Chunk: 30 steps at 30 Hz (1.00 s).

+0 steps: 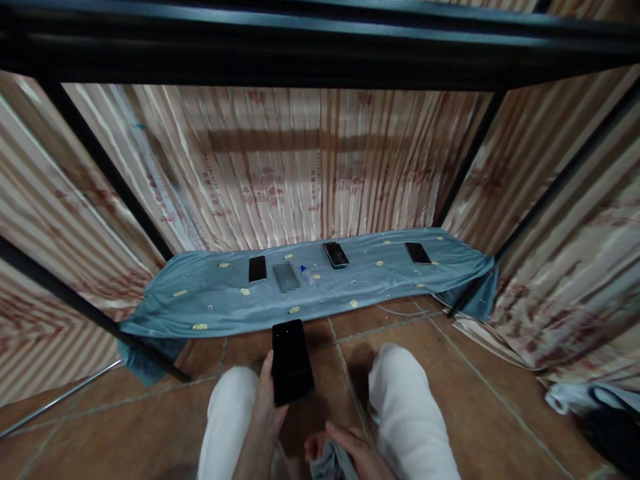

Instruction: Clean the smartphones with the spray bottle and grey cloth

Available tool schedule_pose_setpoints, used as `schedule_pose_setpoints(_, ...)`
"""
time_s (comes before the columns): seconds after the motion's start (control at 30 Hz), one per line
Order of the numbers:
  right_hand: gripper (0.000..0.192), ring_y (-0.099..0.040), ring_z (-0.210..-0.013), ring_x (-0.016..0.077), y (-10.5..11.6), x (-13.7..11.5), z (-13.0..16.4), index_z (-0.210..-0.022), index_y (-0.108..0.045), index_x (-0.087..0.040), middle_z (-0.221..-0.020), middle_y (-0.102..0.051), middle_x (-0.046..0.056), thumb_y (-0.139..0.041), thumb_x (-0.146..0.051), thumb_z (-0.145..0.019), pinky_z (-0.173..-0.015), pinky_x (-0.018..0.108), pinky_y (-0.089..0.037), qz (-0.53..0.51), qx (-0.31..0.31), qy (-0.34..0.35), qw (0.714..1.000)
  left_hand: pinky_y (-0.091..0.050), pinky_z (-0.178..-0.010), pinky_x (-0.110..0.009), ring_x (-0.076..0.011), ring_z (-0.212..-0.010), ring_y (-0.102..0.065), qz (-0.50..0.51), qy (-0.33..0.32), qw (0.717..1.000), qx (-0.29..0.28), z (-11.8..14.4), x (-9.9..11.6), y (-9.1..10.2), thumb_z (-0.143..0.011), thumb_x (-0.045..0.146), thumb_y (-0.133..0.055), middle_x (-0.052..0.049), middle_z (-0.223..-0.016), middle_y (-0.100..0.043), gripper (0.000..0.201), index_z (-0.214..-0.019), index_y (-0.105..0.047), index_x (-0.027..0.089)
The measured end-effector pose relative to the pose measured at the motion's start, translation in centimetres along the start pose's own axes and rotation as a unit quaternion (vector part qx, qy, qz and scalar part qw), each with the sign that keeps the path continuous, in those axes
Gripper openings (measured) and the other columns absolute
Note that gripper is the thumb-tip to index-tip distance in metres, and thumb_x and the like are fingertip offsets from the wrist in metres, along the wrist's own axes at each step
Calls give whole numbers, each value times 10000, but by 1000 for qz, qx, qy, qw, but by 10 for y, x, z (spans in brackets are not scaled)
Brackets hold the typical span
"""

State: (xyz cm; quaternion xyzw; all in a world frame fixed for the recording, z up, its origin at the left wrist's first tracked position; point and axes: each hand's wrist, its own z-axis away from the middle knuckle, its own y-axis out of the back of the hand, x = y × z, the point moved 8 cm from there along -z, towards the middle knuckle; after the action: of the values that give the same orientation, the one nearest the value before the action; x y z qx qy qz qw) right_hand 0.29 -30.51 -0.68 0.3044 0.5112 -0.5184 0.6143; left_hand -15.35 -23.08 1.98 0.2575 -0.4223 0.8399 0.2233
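My left hand [270, 393] is wrapped round a black smartphone [293, 363], its dark face turned up, above the floor between my knees. Lower down, my right hand [353, 448] is closed on a bunched grey cloth [334, 461], apart from the phone. Beyond them, a blue patterned cover [200, 300] lies over a low shelf. On it rest a dark phone [257, 269] to the left, a second phone [335, 255] near the middle and a third phone [418, 253] to the right. A small clear bottle [308, 275] with a blue cap lies beside a blurred-out flat rectangle [286, 277].
A dark metal frame surrounds the shelf, with a thick bar [300, 53] across the top and slanting posts [470, 160] at the sides. Striped curtains [280, 160] hang behind. Brown floor tiles [480, 413] lie below. At the lower right is a dark bundle [610, 433].
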Motion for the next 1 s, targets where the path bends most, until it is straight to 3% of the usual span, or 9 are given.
schedule_pose_setpoints(0.1,556,-694,-638,189,6,-4,-29,-858,-778,-163,-827,-764,133,-698,-675,-657,-409,184,-322,-133,4,-85,988,-547,-586,-245,-147,-579,-668,12,7,1000,-7,-21,0,-23,-866,190,-581,-20,-696,-727,124,-834,-695,152)
schedule_pose_setpoints(0.2,546,-670,-591,143,20,-28,-64,-1019,-728,-157,-879,-764,119,-790,-550,-645,-404,158,-284,-193,27,-48,980,-543,-604,-226,-135,-582,-666,24,13,1000,-10,-44,3,-46,-889,145,-534,-28,-698,-722,177,-804,-689,138)
schedule_pose_setpoints(0.33,527,-608,-512,100,29,-52,-110,-939,-706,-146,-799,-745,76,-790,-582,-654,-371,149,-253,-200,24,-22,979,-529,-586,-218,-129,-563,-650,34,2,999,-16,-74,11,-65,-909,148,-500,-18,-665,-702,210,-801,-680,141)
schedule_pose_setpoints(0.47,498,-589,-497,88,24,-71,-148,-887,-709,-146,-791,-740,66,-779,-585,-663,-366,154,-275,-183,18,3,983,-536,-585,-257,-145,-535,-631,30,8,999,-8,-105,16,-72,-912,186,-493,-28,-634,-685,237,-747,-656,134)
schedule_pose_setpoints(0.57,518,-568,-456,82,19,-83,-177,-794,-685,-139,-713,-724,51,-825,-584,-570,-343,149,-260,-188,19,6,982,-514,-550,-246,-137,-501,-603,32,8,999,-1,-132,20,-78,-935,176,-425,-17,-580,-659,295,-744,-648,143)
schedule_pose_setpoints(0.7,499,-549,-415,74,26,-94,-219,-738,-662,-139,-602,-686,13,-857,-534,-504,-321,133,-238,-203,57,8,977,-555,-647,-313,-189,-610,-670,32,17,999,12,-170,23,-87,-941,242,-432,-30,-676,-717,268,-1012,-678,164)
schedule_pose_setpoints(0.83,413,-516,-376,62,34,-90,-253,-723,-668,-132,-547,-665,9,-827,-488,-586,-309,130,-232,-204,63,-10,977,-565,-751,-353,-236,-793,-713,21,36,999,23,-200,22,-88,-922,306,-502,-86,-890,-767,320,-1173,-642,165)
schedule_pose_setpoints(1.0,332,-496,-365,65,40,-76,-268,-721,-675,-132,-537,-659,13,-804,-432,-663,-301,147,-258,-214,56,-36,975,-566,-735,-313,-209,-767,-704,5,54,998,29,-217,17,-83,-954,276,-460,-74,-852,-759,301,-1125,-665,137)
